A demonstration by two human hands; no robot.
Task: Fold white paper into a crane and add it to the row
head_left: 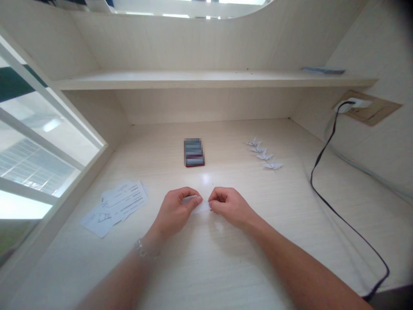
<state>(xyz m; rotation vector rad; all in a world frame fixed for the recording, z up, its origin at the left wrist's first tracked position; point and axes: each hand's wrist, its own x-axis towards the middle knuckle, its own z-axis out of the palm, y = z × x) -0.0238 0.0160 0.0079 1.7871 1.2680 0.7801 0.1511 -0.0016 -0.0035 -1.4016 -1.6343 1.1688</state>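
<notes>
Between my two hands, just above the middle of the desk, is a small piece of white paper (202, 206). My left hand (180, 209) pinches its left side between thumb and fingers and covers part of it. At the paper's right end, the thumb and forefinger of my right hand (229, 206) are pinched together on its edge. How the paper is folded is too small to make out. Several folded white paper cranes (264, 155) stand in a slanting row beyond my right hand. A phone (194, 152), its screen blurred, lies beyond my hands.
Printed paper sheets (121, 202) lie overlapping at the left. A dark cable (332, 202) runs from the wall socket (368, 107) down the desk's right side. A shelf (219, 82) spans the back, with a flat bluish item (323, 70) on it. A window frame (77, 185) borders the left.
</notes>
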